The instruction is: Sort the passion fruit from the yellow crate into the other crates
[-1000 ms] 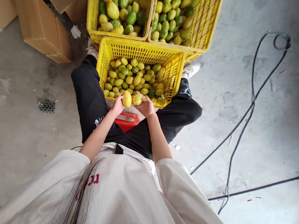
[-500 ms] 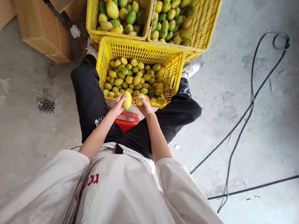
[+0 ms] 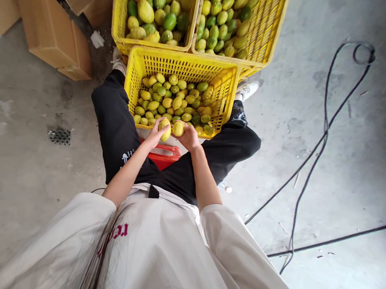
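I sit with a yellow plastic crate between my knees, partly filled with small yellow and green fruits. My left hand is closed around one yellow fruit at the crate's near edge. Right beside it, my right hand grips another yellow fruit. The two fruits nearly touch each other above the crate's near rim.
Two more yellow crates of larger green and yellow fruits stand behind. Cardboard boxes lie at the far left. A red stool is under me. Black cables run over the concrete floor at right; a floor drain sits at left.
Both hands have turned their fruits slightly and shifted a little toward the crate; the left fruit sits lower in the hand. Nothing was let go.
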Motion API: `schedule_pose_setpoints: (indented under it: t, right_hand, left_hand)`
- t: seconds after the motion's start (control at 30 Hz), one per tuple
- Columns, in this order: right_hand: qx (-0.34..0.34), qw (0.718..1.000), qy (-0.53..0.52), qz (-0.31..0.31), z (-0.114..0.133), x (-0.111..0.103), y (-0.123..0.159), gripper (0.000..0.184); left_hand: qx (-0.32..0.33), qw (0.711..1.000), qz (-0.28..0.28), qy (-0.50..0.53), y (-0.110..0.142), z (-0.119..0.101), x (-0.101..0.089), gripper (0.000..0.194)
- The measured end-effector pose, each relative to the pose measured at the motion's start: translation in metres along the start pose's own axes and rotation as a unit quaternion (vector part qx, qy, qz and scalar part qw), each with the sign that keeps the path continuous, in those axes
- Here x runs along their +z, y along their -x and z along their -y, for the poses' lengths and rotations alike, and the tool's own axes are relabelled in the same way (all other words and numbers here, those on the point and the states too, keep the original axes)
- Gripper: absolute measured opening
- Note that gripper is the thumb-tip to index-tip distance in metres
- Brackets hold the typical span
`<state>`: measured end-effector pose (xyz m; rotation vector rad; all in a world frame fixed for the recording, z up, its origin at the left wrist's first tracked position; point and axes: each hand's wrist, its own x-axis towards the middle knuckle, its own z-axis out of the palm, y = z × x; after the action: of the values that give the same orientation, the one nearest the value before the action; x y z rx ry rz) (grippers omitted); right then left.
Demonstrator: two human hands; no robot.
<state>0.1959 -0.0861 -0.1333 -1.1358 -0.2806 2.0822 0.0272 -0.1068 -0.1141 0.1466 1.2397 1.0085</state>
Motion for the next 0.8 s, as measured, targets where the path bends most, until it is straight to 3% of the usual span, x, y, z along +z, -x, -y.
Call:
schedule_pose_setpoints:
  t: [0.17,0.33,0.43,0.53,0.7,0.8]
  right_hand:
    - [-0.018,0.996,0.065,-0.054,-0.006,0.002,-0.004,0.023]
    - [-0.024,0.994,0.087,-0.069,-0.009,0.000,-0.009,0.033]
    - [-0.030,0.992,0.089,-0.079,-0.009,0.001,-0.009,0.037]
    - [-0.029,0.994,0.090,-0.059,-0.007,0.005,-0.004,0.037]
    - [-0.046,0.997,0.053,0.019,0.000,0.011,0.008,0.049]
    - [-0.043,0.998,0.046,0.010,0.002,0.013,0.010,0.054]
  left_hand:
    - [-0.022,0.999,-0.030,0.025,0.001,-0.002,0.003,0.029]
    - [-0.033,0.996,-0.025,0.084,0.001,-0.007,0.003,0.043]
    - [-0.014,0.997,-0.013,0.072,0.002,-0.006,0.003,0.042]
    - [0.002,0.999,-0.003,0.046,0.004,-0.005,0.003,0.046]
    - [0.000,0.998,-0.045,0.034,0.003,-0.006,0.001,0.043]
    - [-0.014,0.998,-0.042,0.040,0.002,-0.008,-0.001,0.043]
